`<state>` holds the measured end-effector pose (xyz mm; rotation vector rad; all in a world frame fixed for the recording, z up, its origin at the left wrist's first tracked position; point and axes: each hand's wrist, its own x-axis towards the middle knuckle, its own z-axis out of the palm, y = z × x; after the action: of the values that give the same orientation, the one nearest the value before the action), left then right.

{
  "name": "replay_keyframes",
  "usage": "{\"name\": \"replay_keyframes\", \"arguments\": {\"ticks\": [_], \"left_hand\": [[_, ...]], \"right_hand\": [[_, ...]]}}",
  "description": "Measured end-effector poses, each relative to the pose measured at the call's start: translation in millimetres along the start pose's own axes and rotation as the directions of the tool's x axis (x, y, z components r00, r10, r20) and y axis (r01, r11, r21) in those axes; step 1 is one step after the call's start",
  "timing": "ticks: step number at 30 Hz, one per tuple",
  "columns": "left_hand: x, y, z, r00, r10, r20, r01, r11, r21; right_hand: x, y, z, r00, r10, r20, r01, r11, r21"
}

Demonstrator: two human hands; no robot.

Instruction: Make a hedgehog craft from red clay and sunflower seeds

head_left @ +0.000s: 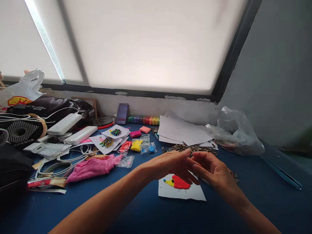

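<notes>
My left hand [174,165] reaches over a white sheet of paper [170,193], its fingers stretched out and slightly spread. Close against it, my right hand [215,169] is curved, with a gap between thumb and index finger; its fingertips partly overlap the left hand. I see nothing held in either hand, though the left palm is hidden. On the paper below lies a hedgehog-like clay figure with a red body [181,183] and a yellow snout [170,182]. A blue dot tips the snout. Behind my hands spreads a pile of striped sunflower seeds [177,148].
Two finished-looking clay figures on paper [107,143] lie left of several clay packets [136,145]. A pink cloth [91,168], cables and power banks [80,135] crowd the left. White sheets [182,130] and a plastic bag [237,138] are behind; blue tweezers [282,174] lie right.
</notes>
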<state>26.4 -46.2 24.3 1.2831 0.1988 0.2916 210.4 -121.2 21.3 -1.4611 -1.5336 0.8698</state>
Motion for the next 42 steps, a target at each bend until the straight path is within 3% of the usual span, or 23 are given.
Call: {"name": "replay_keyframes", "arguments": {"ticks": [4, 12, 17, 20, 23, 26, 33, 38, 42], "left_hand": [[1, -4, 6, 0.998, -0.024, -0.056, 0.025, 0.999, 0.022], [-2, -1, 0, 0.976, -0.027, -0.215, 0.038, 0.998, 0.051], [-1, -5, -7, 0.974, -0.023, -0.228, 0.021, 1.0, -0.01], [-2, -3, -8, 0.97, -0.029, -0.243, 0.033, 0.999, 0.014], [-2, -1, -8, 0.967, -0.026, -0.255, 0.039, 0.998, 0.046], [-2, 0, -9, 0.963, -0.021, -0.269, 0.046, 0.995, 0.088], [-1, -2, -11, 0.959, -0.037, -0.282, 0.074, 0.989, 0.125], [-2, -3, -10, 0.97, -0.061, -0.237, 0.09, 0.989, 0.113], [-2, -4, -9, 0.975, -0.068, -0.211, 0.099, 0.985, 0.139]], "right_hand": [[-2, -3, 2, 1.0, 0.011, -0.01, -0.011, 1.0, -0.025], [-2, -4, -4, 1.0, 0.023, -0.021, -0.02, 0.992, 0.123], [-2, -4, -9, 0.981, -0.099, -0.168, 0.117, 0.988, 0.097], [-3, -5, -10, 0.988, -0.123, -0.095, 0.128, 0.991, 0.051], [-2, -5, -10, 1.0, -0.028, -0.009, 0.028, 0.998, 0.051], [0, -3, -10, 0.998, 0.036, -0.047, -0.035, 0.999, 0.012], [1, 1, -16, 0.999, -0.008, -0.051, -0.002, 0.981, -0.195], [1, 3, -15, 0.989, -0.043, -0.14, 0.005, 0.966, -0.258], [-3, -2, -8, 0.99, -0.143, -0.014, 0.138, 0.971, -0.198]]}}
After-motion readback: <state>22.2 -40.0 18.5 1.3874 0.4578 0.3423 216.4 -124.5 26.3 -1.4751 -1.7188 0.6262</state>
